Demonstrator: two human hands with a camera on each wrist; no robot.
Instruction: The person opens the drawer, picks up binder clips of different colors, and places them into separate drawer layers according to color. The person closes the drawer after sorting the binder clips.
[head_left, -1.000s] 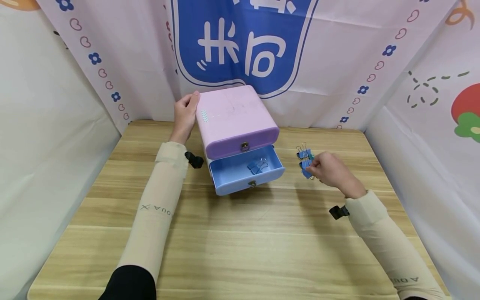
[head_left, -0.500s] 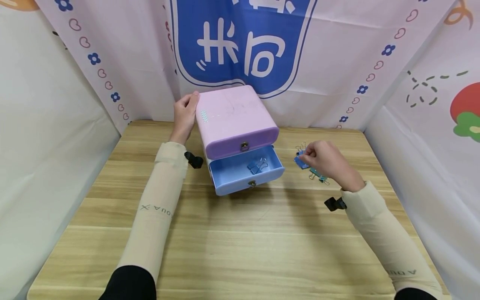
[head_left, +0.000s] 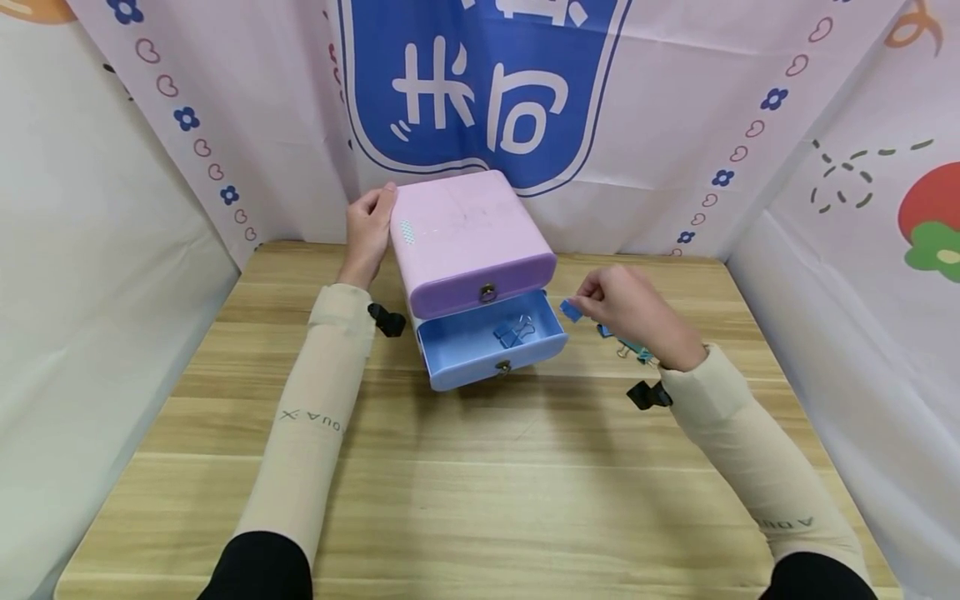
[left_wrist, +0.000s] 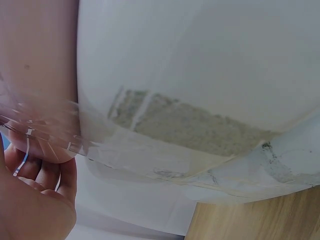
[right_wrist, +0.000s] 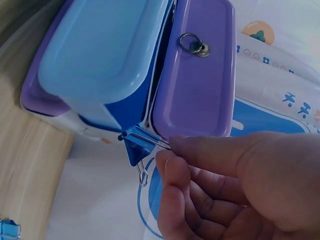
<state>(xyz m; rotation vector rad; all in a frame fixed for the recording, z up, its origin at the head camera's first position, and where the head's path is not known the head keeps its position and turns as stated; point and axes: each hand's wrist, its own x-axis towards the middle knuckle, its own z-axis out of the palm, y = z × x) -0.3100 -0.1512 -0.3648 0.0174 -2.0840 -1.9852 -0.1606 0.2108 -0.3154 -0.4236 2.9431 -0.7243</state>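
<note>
Blue clip (right_wrist: pixel 134 151): held above the table (head_left: pixel 465 500), just beside the blue drawer (head_left: pixel 498 367), on the side toward the table's right edge; contact with the drawer wall impossible to tell.
Right hand (head_left: pixel 637 312): clamped on the clip, pinching one wire handle between thumb and forefinger; the other handle left free.
Clip's feel: light, most likely; stiff and springy in the body, smooth and perhaps slippery at the thin wire, hardly fragile; apt to swing when carried by a handle alone.
Best hold: by the wire handle for lowering past a wall, or across the body's two sides for a steadier pinch.
Left hand (head_left: pixel 367 237): gripping the cabinet (head_left: pixel 465 221) at a rear corner, toward the table's far left corner; probably bracing a light plastic shell against sliding.
Blue drawer's load: at least one blue clip (head_left: pixel 513 333), lying toward the end nearer the table's right edge, wire handles raised.
Upper drawer (head_left: pixel 480 287): pushed in, contents hidden, fitted with a ring pull.
Loose clips (head_left: pixel 633 347): blue and teal, on the table toward the far right corner, partly hidden by the right hand.
</note>
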